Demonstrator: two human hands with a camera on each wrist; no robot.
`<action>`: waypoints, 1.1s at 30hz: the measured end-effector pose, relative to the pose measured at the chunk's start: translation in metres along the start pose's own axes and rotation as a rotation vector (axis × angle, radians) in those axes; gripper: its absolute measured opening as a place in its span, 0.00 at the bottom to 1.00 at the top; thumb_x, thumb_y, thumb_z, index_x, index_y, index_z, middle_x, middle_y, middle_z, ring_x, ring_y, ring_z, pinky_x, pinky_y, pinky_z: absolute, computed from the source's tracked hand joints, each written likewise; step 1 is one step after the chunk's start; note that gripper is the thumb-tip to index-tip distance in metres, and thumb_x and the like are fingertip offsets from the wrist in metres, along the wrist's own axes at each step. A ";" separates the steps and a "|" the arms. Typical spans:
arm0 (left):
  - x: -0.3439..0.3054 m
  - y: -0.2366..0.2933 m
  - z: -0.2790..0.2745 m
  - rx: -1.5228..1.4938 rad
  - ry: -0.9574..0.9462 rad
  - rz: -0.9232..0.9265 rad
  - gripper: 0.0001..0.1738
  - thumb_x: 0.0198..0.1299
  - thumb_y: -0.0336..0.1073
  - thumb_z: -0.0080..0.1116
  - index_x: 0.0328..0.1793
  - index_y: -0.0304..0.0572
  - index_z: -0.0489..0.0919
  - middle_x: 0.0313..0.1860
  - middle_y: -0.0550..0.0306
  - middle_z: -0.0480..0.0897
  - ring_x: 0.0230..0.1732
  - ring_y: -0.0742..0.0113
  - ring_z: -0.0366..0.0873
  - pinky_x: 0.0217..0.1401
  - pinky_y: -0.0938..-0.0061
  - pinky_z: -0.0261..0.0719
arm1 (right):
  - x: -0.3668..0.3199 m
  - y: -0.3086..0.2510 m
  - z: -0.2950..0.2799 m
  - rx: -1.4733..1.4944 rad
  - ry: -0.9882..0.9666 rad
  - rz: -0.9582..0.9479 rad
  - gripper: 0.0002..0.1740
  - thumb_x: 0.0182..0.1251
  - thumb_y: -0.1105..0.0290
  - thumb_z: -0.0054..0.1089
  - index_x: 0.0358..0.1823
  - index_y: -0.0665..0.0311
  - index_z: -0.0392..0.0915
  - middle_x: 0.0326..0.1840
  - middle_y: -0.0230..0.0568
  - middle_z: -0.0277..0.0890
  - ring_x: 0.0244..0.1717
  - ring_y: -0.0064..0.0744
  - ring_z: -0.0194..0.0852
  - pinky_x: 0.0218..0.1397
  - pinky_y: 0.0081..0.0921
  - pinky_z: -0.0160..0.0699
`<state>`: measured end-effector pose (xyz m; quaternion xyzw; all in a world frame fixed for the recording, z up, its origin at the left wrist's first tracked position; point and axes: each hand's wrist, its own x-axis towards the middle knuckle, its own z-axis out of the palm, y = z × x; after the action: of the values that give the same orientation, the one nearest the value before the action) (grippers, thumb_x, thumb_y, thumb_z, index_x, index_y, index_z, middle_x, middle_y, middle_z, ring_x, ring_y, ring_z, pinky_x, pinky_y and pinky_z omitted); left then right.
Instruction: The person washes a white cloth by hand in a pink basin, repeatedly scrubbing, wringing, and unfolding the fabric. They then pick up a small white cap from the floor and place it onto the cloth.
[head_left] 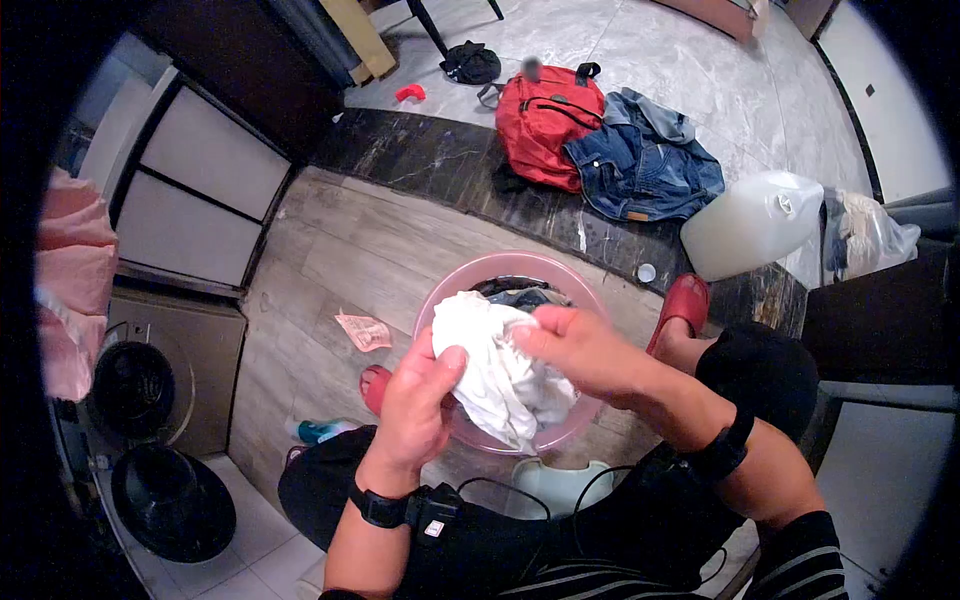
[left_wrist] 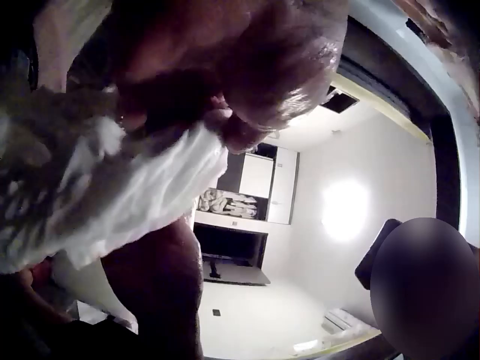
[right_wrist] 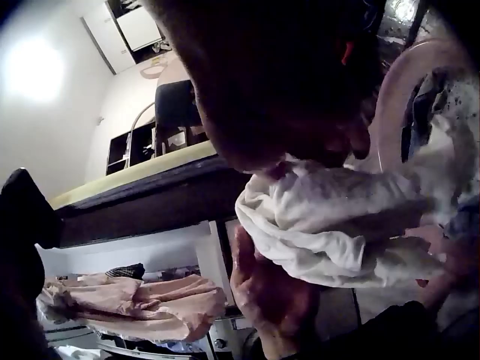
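A bunched white cloth hangs between both hands above a pink basin, and it looks wet. On the left side my left hand grips it, thumb lying over the fabric. My right hand pinches the upper right part of the bundle between thumb and fingers. In the right wrist view the white cloth droops in folds beside the basin's rim. Dark clothes lie in the basin, mostly hidden behind the cloth. The left wrist view shows the fabric stretched close to the camera.
Red slippers are on the feet either side of the basin. A red backpack, a denim jacket and a large whitish jug stand along the dark stone step. A pink paper lies on the floor. Black basins are at the left.
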<state>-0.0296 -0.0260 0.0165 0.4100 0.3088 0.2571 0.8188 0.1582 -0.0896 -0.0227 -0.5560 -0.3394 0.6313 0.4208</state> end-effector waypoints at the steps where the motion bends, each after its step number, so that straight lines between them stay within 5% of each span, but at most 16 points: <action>1: 0.002 0.003 0.000 -0.024 0.024 0.002 0.26 0.69 0.39 0.47 0.67 0.31 0.62 0.62 0.46 0.73 0.61 0.56 0.74 0.65 0.63 0.71 | 0.002 0.000 -0.002 -0.013 0.062 -0.009 0.19 0.69 0.54 0.52 0.41 0.65 0.79 0.36 0.31 0.79 0.37 0.20 0.73 0.42 0.23 0.73; 6: 0.003 0.015 0.001 -0.059 0.144 0.019 0.22 0.69 0.37 0.47 0.62 0.28 0.69 0.57 0.46 0.78 0.58 0.59 0.77 0.63 0.66 0.72 | 0.001 -0.028 -0.008 0.283 0.257 -0.049 0.15 0.68 0.58 0.57 0.34 0.65 0.79 0.30 0.30 0.79 0.29 0.18 0.71 0.32 0.19 0.70; 10: 0.003 0.015 -0.004 0.041 0.176 0.039 0.21 0.69 0.38 0.48 0.61 0.28 0.71 0.55 0.46 0.79 0.55 0.60 0.78 0.61 0.67 0.74 | 0.004 -0.033 -0.027 0.302 0.344 -0.087 0.12 0.69 0.63 0.57 0.34 0.65 0.77 0.32 0.32 0.78 0.30 0.19 0.74 0.36 0.20 0.73; 14: 0.001 0.027 -0.006 -0.045 0.198 0.030 0.21 0.70 0.37 0.48 0.61 0.26 0.69 0.53 0.44 0.80 0.52 0.60 0.80 0.56 0.68 0.78 | 0.000 -0.052 -0.036 0.431 0.473 -0.181 0.16 0.68 0.57 0.57 0.29 0.63 0.78 0.26 0.24 0.72 0.25 0.15 0.62 0.29 0.18 0.62; 17: -0.001 0.023 -0.007 -0.065 0.183 0.038 0.22 0.70 0.39 0.48 0.62 0.27 0.69 0.54 0.45 0.79 0.54 0.59 0.79 0.58 0.67 0.77 | 0.000 -0.048 -0.041 0.265 0.510 -0.155 0.16 0.67 0.57 0.58 0.29 0.62 0.77 0.26 0.24 0.72 0.26 0.14 0.62 0.30 0.17 0.62; 21: 0.000 0.019 -0.005 -0.170 0.124 0.034 0.23 0.71 0.39 0.46 0.65 0.29 0.66 0.59 0.46 0.76 0.57 0.59 0.77 0.60 0.66 0.75 | 0.001 -0.037 -0.037 0.127 0.504 -0.137 0.15 0.67 0.57 0.59 0.32 0.63 0.79 0.27 0.23 0.72 0.27 0.14 0.63 0.30 0.17 0.64; 26: 0.000 0.012 -0.003 -0.165 0.047 0.037 0.26 0.69 0.38 0.46 0.68 0.29 0.62 0.64 0.44 0.72 0.64 0.54 0.71 0.69 0.60 0.66 | -0.002 -0.026 -0.024 -0.252 0.357 -0.195 0.16 0.64 0.62 0.59 0.44 0.68 0.79 0.36 0.39 0.81 0.38 0.26 0.78 0.46 0.27 0.75; 29: 0.000 0.013 0.002 -0.139 0.025 0.046 0.27 0.66 0.35 0.48 0.69 0.31 0.61 0.64 0.45 0.71 0.64 0.55 0.70 0.69 0.60 0.65 | -0.005 -0.026 -0.013 -0.210 0.194 -0.183 0.14 0.67 0.67 0.57 0.49 0.68 0.77 0.39 0.29 0.77 0.40 0.16 0.71 0.46 0.18 0.71; 33: -0.001 0.012 0.003 -0.062 0.002 0.066 0.30 0.61 0.33 0.53 0.68 0.32 0.61 0.65 0.46 0.71 0.65 0.57 0.70 0.70 0.61 0.65 | -0.005 -0.025 -0.012 -0.262 0.107 0.003 0.11 0.68 0.67 0.56 0.45 0.67 0.77 0.39 0.28 0.76 0.39 0.15 0.69 0.44 0.17 0.69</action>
<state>-0.0299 -0.0217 0.0284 0.3940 0.2878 0.2941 0.8218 0.1742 -0.0841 -0.0002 -0.6395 -0.3954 0.5517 0.3611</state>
